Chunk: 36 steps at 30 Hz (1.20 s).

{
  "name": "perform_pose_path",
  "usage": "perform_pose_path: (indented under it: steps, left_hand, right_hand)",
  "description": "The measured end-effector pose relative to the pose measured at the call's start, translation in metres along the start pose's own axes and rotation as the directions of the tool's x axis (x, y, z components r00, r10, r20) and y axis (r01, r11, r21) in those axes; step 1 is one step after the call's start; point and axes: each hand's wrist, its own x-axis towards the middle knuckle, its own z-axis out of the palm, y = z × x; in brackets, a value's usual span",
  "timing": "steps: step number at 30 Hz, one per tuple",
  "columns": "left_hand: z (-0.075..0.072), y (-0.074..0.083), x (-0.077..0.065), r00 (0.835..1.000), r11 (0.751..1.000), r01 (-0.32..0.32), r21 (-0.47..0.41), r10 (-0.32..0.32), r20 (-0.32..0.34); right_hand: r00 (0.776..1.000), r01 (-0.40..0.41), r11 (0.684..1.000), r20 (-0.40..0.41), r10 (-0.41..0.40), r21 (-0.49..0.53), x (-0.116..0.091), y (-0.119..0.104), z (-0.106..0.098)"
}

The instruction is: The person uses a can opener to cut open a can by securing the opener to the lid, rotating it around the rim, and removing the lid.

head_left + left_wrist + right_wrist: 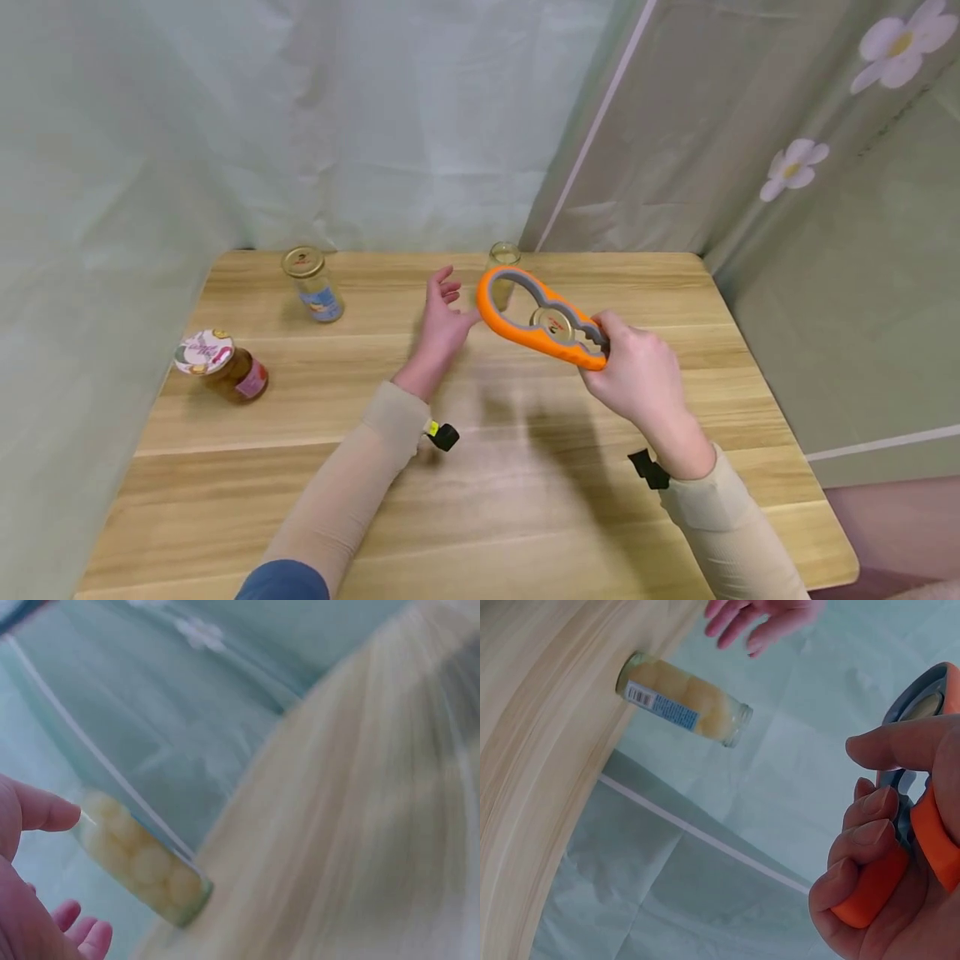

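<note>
My right hand [637,375] grips one end of an orange and grey jar opener [525,336], held up above the table. A gold lid [551,323] sits within the opener's toothed gap. Behind the opener's wide loop stands an upright glass jar [504,252] with no lid on. The right wrist view shows this jar [694,701] holding pale round pieces, with a blue label and barcode. My left hand [442,325] is to the left of the jar, fingers spread and loosely bent, holding nothing. Whether its thumb touches the glass cannot be told from the left wrist view.
A gold-lidded jar [322,300] with a blue label stands at the back left of the wooden table [480,517]. Nearer, at the left edge, is a dark-filled jar [236,375] with a patterned white lid. A pale curtain [420,125] hangs behind the table.
</note>
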Motion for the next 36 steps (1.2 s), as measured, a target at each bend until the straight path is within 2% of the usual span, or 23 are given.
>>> perform_pose_path:
  steps: [3, 5, 7, 10, 12, 15, 18, 21, 25, 28, 30, 36]
  left_hand:
    - [-0.006, 0.007, -0.014, 0.999, 0.993, 0.016, -0.115, -0.011, 0.04]
    - [-0.009, 0.012, -0.026, 0.996, 0.979, 0.042, -0.201, -0.025, 0.085]
    - [-0.01, 0.016, -0.04, 0.989, 0.953, 0.076, -0.293, -0.035, 0.143]
    - [-0.01, 0.02, -0.06, 0.969, 0.898, 0.147, -0.416, -0.045, 0.244]
    - [-0.01, 0.02, -0.07, 0.943, 0.839, 0.21, -0.501, -0.038, 0.331]
    - [-0.008, 0.019, -0.081, 0.885, 0.756, 0.314, -0.575, -0.014, 0.465]
    - [-0.005, 0.018, -0.086, 0.821, 0.727, 0.383, -0.57, 0.014, 0.57]
    - [-0.003, 0.017, -0.09, 0.773, 0.707, 0.428, -0.564, 0.038, 0.634]
    - [0.001, 0.013, -0.094, 0.706, 0.625, 0.503, -0.597, 0.1, 0.701]
    - [0.005, 0.01, -0.097, 0.662, 0.573, 0.539, -0.617, 0.164, 0.731]
    - [0.008, 0.008, -0.098, 0.65, 0.549, 0.551, -0.628, 0.189, 0.736]
    - [0.012, 0.006, -0.104, 0.646, 0.49, 0.593, -0.639, 0.185, 0.74]
  right_hand:
    - [1.0, -0.003, 1.0, 0.02, 0.003, -0.001, 0.001, -0.002, 0.0]
    - [0.999, -0.002, 1.0, 0.041, 0.002, -0.001, 0.0, -0.003, 0.001]
    - [0.998, 0.008, 1.0, 0.059, -0.008, 0.001, 0.0, -0.004, 0.002]
    - [0.996, 0.036, 0.999, 0.078, -0.036, -0.001, 0.0, -0.006, 0.005]
    - [0.994, 0.06, 0.998, 0.087, -0.06, 0.005, 0.0, -0.007, 0.007]
    - [0.991, 0.089, 0.996, 0.098, -0.09, 0.015, 0.0, -0.008, 0.008]
    - [0.988, 0.114, 0.993, 0.1, -0.116, 0.026, -0.001, -0.009, 0.008]
    - [0.985, 0.148, 0.989, 0.09, -0.15, 0.03, -0.001, -0.009, 0.009]
    - [0.976, 0.2, 0.979, 0.079, -0.203, 0.04, 0.0, -0.01, 0.009]
    - [0.973, 0.217, 0.976, 0.07, -0.219, 0.038, 0.0, -0.011, 0.009]
    - [0.973, 0.219, 0.975, 0.069, -0.221, 0.036, 0.0, -0.011, 0.009]
    - [0.969, 0.236, 0.971, 0.074, -0.238, 0.026, 0.0, -0.011, 0.01]
